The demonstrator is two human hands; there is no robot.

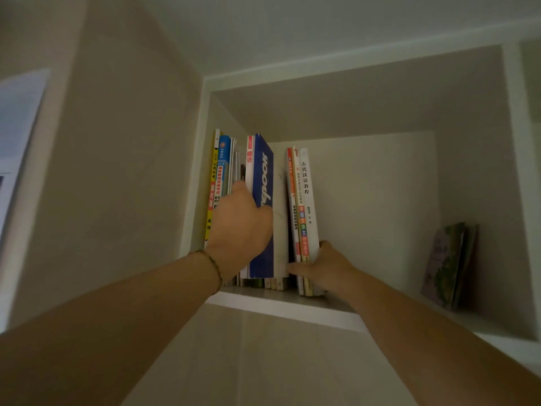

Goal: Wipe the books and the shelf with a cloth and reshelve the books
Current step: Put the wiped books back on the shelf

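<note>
left hand [238, 224] gripping, right hand [323, 266] gripping

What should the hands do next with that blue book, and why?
Probably push the blue book in. The left hand grips it, sticking out past the other books, while the right hand holds the white book and its neighbours aside.

Your shelf [281, 310] is a pale, box-like compartment high in the centre of the frame, with a white front edge. At its left end stands an upright row of books: a yellow-spined book [211, 194] against the side wall, a light blue-spined book [223, 165] beside it, then a blue book [263, 183] pulled partly forward out of the row. Just right of it stand three thin books, the outermost a white-spined book [307, 200] with black Chinese characters. Well apart, at the lower right, a green-covered book [446, 265] leans against the compartment's right wall.
</note>
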